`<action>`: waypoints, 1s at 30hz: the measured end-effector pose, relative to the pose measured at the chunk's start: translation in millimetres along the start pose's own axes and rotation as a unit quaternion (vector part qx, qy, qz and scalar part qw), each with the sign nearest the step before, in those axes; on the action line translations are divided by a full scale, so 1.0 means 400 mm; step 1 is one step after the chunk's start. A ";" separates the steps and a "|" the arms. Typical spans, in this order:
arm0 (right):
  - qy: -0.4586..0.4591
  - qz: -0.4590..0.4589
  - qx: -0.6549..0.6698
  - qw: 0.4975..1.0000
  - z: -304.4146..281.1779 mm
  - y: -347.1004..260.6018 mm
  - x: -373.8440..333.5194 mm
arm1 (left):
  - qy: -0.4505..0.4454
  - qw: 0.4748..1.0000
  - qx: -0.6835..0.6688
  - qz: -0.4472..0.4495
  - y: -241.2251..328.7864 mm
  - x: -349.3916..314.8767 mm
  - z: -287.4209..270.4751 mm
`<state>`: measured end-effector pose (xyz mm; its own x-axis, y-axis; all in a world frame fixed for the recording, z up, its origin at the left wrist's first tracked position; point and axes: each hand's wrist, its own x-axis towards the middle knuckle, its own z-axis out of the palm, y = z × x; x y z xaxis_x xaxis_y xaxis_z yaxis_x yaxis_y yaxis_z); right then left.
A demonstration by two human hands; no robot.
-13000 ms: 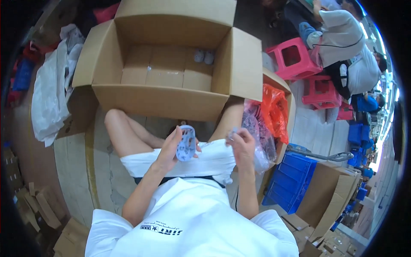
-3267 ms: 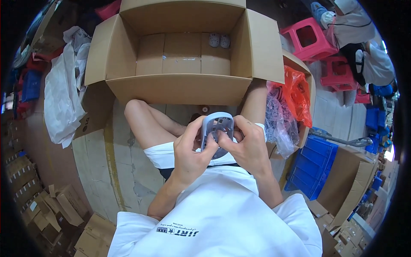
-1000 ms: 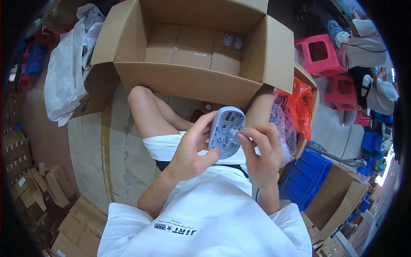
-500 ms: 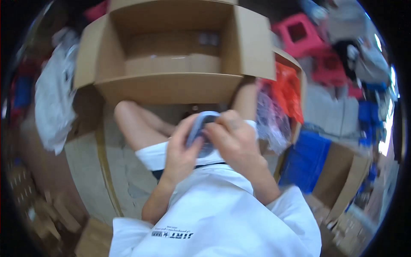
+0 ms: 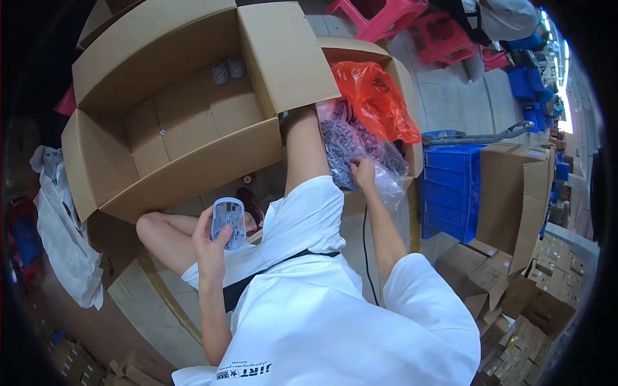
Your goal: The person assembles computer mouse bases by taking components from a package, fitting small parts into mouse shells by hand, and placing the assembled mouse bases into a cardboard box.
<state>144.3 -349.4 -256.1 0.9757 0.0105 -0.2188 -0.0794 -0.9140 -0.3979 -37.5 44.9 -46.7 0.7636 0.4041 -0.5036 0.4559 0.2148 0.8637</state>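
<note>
The left hand (image 5: 209, 248) clasps the shell (image 5: 235, 226) above the lap (image 5: 257, 257), while I can't tell whether the right hand (image 5: 364, 174), at the clear bag (image 5: 385, 174) of small parts (image 5: 341, 140), grasps any. A red bag (image 5: 373, 100) shares its box (image 5: 403, 80); the carton (image 5: 193, 170) ahead holds two pale pieces (image 5: 220, 73)

Left hand (image 5: 209, 249) has the shell (image 5: 230, 211) over your lap. Big carton (image 5: 199, 162) ahead-left of you, two rounded pieces (image 5: 221, 74) in its far right corner. Side carton (image 5: 407, 83) to its right, bag of small parts (image 5: 340, 143) inside, your right hand (image 5: 364, 172) at that bag. Crate (image 5: 444, 196) right of side carton, stools (image 5: 386, 19) beyond.
</note>
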 end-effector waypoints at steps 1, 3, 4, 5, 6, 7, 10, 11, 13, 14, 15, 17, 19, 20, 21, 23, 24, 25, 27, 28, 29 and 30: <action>-0.004 -0.002 0.004 1.000 0.011 -0.013 0.002 | 0.005 1.000 0.004 0.000 0.008 0.000 0.001; 0.026 0.002 -0.039 0.999 0.036 -0.041 0.004 | -0.003 1.000 -0.011 -0.016 0.024 0.001 0.014; 0.043 0.005 -0.061 0.997 0.044 -0.053 0.003 | -0.009 1.000 -0.018 -0.024 0.030 0.001 0.022; 0.059 0.008 -0.084 0.995 0.046 -0.059 0.002 | -0.016 0.999 -0.026 -0.032 0.034 0.000 0.030; 0.059 0.009 -0.081 0.995 0.040 -0.059 0.000 | -0.016 0.999 -0.023 -0.031 0.039 -0.002 0.037; 0.050 0.026 -0.054 0.997 0.025 -0.052 -0.005 | -0.021 0.999 -0.025 -0.031 0.042 -0.004 0.045; 0.016 0.064 0.028 0.997 -0.011 -0.041 -0.013 | -0.025 0.999 -0.034 -0.031 0.046 -0.014 0.054; 0.017 0.063 0.027 0.997 -0.019 -0.035 -0.018 | -0.025 0.999 -0.036 -0.031 0.047 -0.016 0.056; 0.044 0.075 0.066 0.994 -0.043 -0.039 -0.031 | -0.032 0.998 -0.045 -0.033 0.050 -0.016 0.058; 0.057 0.080 0.086 0.991 -0.053 -0.041 -0.035 | -0.035 0.998 -0.051 -0.033 0.051 -0.016 0.059; 0.070 0.084 0.106 0.988 -0.060 -0.042 -0.038 | -0.038 0.997 -0.056 -0.033 0.052 -0.017 0.058; 0.068 0.087 0.144 0.983 -0.053 -0.025 -0.035 | -0.035 0.997 -0.057 -0.027 0.053 -0.020 0.058; 0.072 0.105 0.217 0.968 -0.054 0.013 -0.035 | -0.046 0.997 -0.056 -0.019 0.053 -0.013 0.068; 0.073 0.114 0.254 0.958 -0.056 0.030 -0.036 | -0.051 0.997 -0.055 -0.015 0.054 -0.012 0.072; 0.072 0.111 0.254 0.958 -0.063 0.013 -0.041 | -0.048 0.997 -0.056 -0.013 0.053 -0.015 0.068; 0.059 0.103 0.331 0.936 -0.117 -0.100 -0.059 | -0.046 0.996 -0.073 -0.013 0.054 -0.029 0.045; 0.054 0.098 0.365 0.924 -0.169 -0.169 -0.072 | -0.047 0.995 -0.085 -0.012 0.056 -0.034 0.038; 0.048 0.095 0.400 0.910 -0.213 -0.228 -0.088 | -0.048 0.994 -0.095 -0.011 0.057 -0.039 0.034; -0.030 0.047 0.449 0.892 -0.282 -0.332 -0.131 | -0.054 0.993 -0.102 0.025 0.044 -0.039 0.043; -0.047 0.040 0.452 0.890 -0.319 -0.413 -0.165 | -0.035 0.994 -0.101 0.025 0.053 -0.047 0.049; -0.106 0.025 0.468 0.877 -0.364 -0.505 -0.212 | -0.043 0.992 -0.116 0.037 0.070 -0.054 0.062; -0.163 0.010 0.484 0.860 -0.396 -0.585 -0.255 | -0.052 0.989 -0.131 0.052 0.079 -0.058 0.072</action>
<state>95.7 -200.8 0.5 0.8757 0.2558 -0.4094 -0.3818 -0.1522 -0.9116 -27.8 16.9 -8.1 0.8491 0.3454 -0.3997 0.2491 0.4055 0.8795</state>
